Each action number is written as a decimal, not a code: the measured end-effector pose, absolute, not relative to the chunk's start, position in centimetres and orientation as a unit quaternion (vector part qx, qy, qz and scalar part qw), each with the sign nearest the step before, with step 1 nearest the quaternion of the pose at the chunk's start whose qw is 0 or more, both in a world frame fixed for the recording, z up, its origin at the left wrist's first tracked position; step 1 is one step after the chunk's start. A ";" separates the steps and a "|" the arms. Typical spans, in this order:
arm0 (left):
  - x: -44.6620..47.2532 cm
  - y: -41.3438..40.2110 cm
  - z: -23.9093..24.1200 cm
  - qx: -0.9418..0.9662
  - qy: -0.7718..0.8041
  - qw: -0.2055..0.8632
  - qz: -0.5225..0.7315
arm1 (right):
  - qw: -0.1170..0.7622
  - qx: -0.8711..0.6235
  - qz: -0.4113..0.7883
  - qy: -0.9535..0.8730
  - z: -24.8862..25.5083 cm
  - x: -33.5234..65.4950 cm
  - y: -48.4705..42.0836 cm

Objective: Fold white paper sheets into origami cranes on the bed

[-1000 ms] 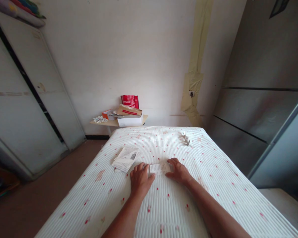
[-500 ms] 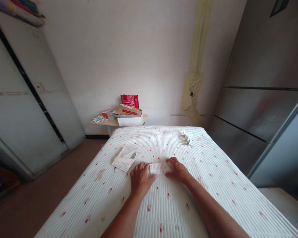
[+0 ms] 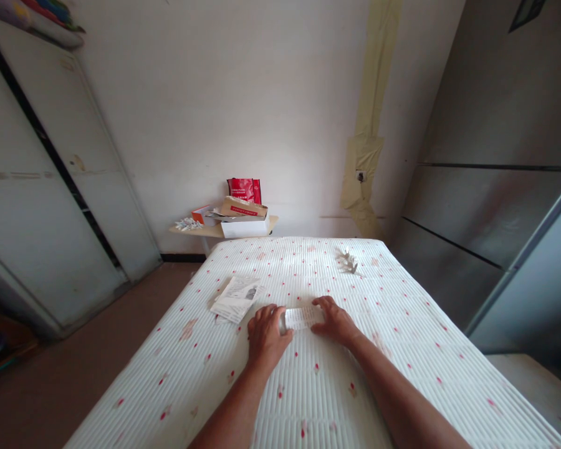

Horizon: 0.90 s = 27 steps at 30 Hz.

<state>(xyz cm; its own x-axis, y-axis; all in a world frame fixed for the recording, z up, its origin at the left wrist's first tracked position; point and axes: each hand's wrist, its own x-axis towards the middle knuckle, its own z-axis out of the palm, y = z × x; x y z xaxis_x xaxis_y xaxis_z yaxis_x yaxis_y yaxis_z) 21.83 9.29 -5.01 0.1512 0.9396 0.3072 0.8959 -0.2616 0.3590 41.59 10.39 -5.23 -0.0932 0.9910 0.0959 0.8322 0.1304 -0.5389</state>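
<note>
- White wall (image 3: 262, 93) straight ahead, well past my grip.
- Ribbed white cover (image 3: 318, 374) with red specks, directly under both hands.
- Silver fridge-like unit (image 3: 481, 206), well off to the right of my grip.
- Pale cabinet (image 3: 32, 187), well off to the left.
- Side table (image 3: 199, 232), far ahead and left of my grip; carries a white box (image 3: 245, 229) and a red bag (image 3: 244, 190).
- Printed papers (image 3: 236, 299), stacked unevenly just beyond my left hand (image 3: 287, 322).
- Left hand and right hand (image 3: 315, 315) facing each other, well apart; thumb and fingers spread on each. Can't tell if either is pinching.
- Greyish leafy clump (image 3: 349, 262), ahead and slightly right of my right hand.
- Small printed slip (image 3: 303, 318), lying between my hands, one end at each.
</note>
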 end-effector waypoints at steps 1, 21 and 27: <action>21.8 9.3 -5.1 0.759 0.600 0.045 0.249 | 0.226 -0.635 0.180 -0.717 -5.3 41.6 10.4; 21.5 10.2 -6.0 0.774 0.531 0.081 0.335 | 0.303 -0.574 0.189 -0.737 -4.5 41.7 9.2; 21.1 10.4 -6.1 0.752 0.510 0.089 0.407 | 0.279 -0.514 0.251 -0.771 -3.1 41.6 8.1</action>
